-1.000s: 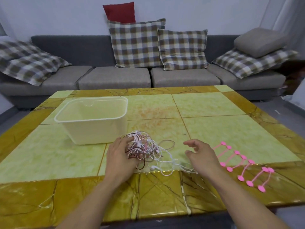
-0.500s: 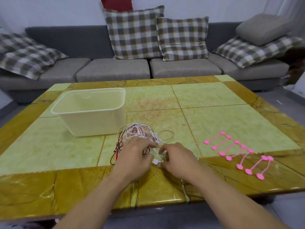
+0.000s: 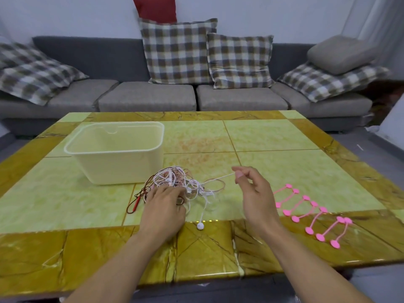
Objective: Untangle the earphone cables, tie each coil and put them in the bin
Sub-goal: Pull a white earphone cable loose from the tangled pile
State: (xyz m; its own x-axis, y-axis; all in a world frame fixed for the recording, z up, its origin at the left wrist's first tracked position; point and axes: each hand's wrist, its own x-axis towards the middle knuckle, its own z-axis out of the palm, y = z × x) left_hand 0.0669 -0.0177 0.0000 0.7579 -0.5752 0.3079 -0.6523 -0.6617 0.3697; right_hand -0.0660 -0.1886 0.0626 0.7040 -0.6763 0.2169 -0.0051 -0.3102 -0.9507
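I see the tangle of earphone cables (image 3: 175, 182) lying on the green and yellow table (image 3: 284, 149), just in front of the cream bin (image 3: 118, 167), near its right corner. The left hand (image 3: 162, 212) rests on the near side of the tangle, with the fingers bent down onto the cables; if they really grip a cable or only press it, I cannot tell, because the back of the hand covers them. The right hand (image 3: 254, 193) is lifted above the table, to the right of the tangle. Its thumb and first finger pinch a thin white cable (image 3: 216, 178), which runs stretched from the fingertips down to the tangle; the other fingers are loosely curled. One white earbud (image 3: 200, 225) hangs out from the tangle and lies near the front border of the table, between the two hands. To the right of the right hand, several pink ties (image 3: 310, 212) lie in a row on the table. A red plug (image 3: 136, 205) lies left of the left hand.
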